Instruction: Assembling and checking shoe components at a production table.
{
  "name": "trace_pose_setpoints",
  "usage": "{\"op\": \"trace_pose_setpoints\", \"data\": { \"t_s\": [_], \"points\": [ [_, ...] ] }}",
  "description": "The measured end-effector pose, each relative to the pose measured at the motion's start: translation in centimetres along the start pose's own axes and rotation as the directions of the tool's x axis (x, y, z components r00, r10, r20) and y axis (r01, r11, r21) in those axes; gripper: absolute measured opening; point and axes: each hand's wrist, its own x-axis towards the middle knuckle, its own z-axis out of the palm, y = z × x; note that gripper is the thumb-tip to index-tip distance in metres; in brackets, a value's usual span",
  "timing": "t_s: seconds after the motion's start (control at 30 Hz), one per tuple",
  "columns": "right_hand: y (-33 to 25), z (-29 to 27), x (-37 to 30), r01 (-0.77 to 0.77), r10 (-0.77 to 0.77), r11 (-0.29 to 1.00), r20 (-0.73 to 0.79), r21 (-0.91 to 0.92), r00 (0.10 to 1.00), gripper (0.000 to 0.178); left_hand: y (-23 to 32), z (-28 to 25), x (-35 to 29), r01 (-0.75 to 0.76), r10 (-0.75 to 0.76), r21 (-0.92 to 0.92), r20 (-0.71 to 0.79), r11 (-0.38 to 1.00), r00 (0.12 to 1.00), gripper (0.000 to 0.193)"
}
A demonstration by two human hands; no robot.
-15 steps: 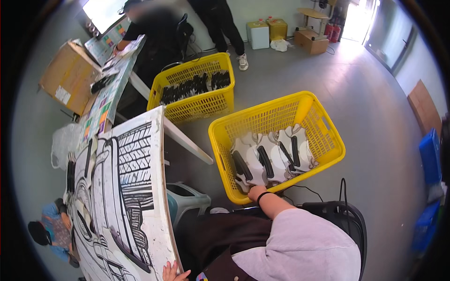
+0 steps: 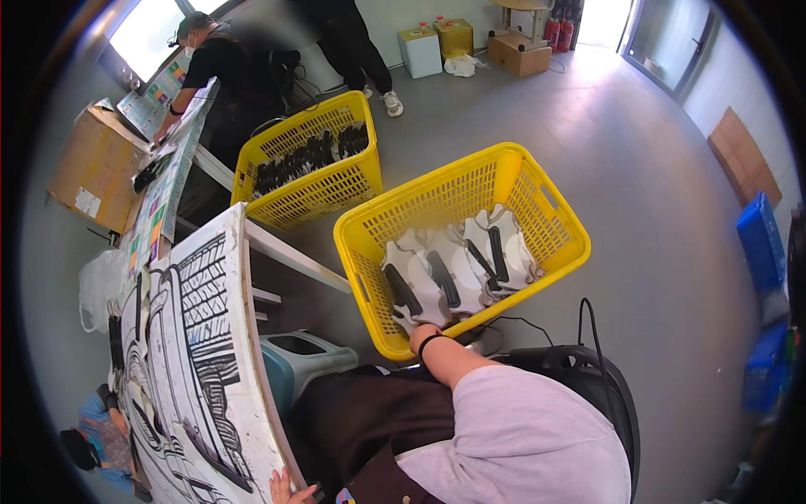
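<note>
My right arm stretches out to a yellow plastic basket [image 2: 470,328] on the floor, a black band on its wrist. My right hand [image 2: 422,333] is at the basket's near left corner, over the near rim and beside the closest white piece; its fingers are mostly hidden. In the basket lie several white, curved-edged flat pieces [image 2: 426,296] with black handle-like strips [image 2: 403,290]. At the lower edge, my left hand [image 2: 288,488] rests with fingers spread on the edge of a table [image 2: 243,395] whose top bears a black-and-white drawing.
Behind stands a second yellow basket [image 2: 369,168] packed with black-and-white pieces. A grey stool [image 2: 323,357] is by the table, and a mesh chair [image 2: 617,395] at my right. One person [image 2: 222,76] works at the back table; another [image 2: 96,428] is at far left. Cables cross the floor.
The view has shifted, so the baskets and table appear further left and slightly higher. My right hand stays at the basket's near left corner, my left on the table edge.
</note>
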Motion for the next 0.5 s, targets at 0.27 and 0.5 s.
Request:
{"op": "trace_pose_setpoints", "data": {
  "t_s": [0.27,0.5],
  "points": [
    [9.0,-15.1,-8.0,0.142,0.086,0.866,0.422,-0.48,0.902,0.042,0.1,1.0,-0.2,0.101,-0.099,0.068,-0.032,0.993,0.995,0.038],
    [20.8,-17.3,-21.6,-0.293,0.55,0.835,0.741,-0.467,0.387,0.044,1.0,0.7,-0.4,0.118,-0.118,0.062,-0.006,0.991,0.993,0.038]
  ]
}}
